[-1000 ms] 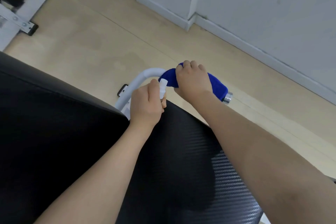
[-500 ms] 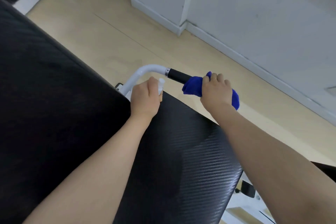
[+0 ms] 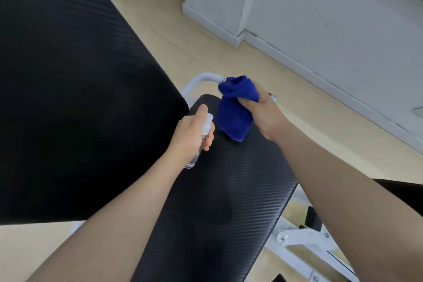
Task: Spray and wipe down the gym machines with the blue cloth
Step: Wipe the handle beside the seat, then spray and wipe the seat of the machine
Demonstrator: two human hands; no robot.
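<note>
Black bench pad (image 3: 229, 190) nearest, left hand (image 3: 192, 133) grip clenched round spray bottle (image 3: 201, 142), right hand (image 3: 263, 110) grip pinching blue cloth (image 3: 235, 110) dangling onto pad by the handle (image 3: 201, 79): mist pad, then wipe overlapping strokes.

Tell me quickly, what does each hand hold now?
Left hand: closed, fingers around the spray bottle.
Right hand: closed, gripping the blue cloth.
</note>
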